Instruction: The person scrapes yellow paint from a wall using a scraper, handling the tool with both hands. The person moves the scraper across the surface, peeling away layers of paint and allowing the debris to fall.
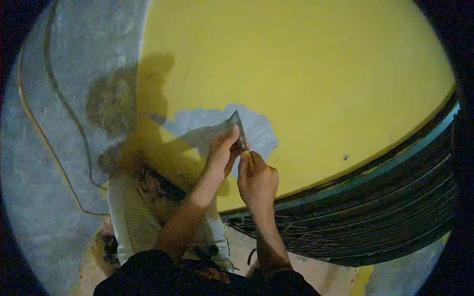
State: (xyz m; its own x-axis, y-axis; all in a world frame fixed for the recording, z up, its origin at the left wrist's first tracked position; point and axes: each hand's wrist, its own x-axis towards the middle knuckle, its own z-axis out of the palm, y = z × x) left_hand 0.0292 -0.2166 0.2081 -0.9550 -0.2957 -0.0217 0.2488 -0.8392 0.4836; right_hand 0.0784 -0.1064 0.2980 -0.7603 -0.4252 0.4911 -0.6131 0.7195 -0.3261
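Observation:
A putty knife (234,118) is held between my two hands, its dark triangular blade pointing away from me. My left hand (222,150) is closed around the blade, thumb lying along its face. Closed on the brownish handle, my right hand (258,180) sits just below and to the right. Both hands are over a yellow surface (306,98), where a ragged grey patch (261,130) shows behind the blade. My shadow falls across the left part of the yellow.
A dark ribbed band (365,222) with a teal strip (395,155) curves along the lower right edge of the yellow. A yellowish cable (47,143) and a darker one (64,101) run over the grey floor (29,177) at left. My bent leg (131,222) is below.

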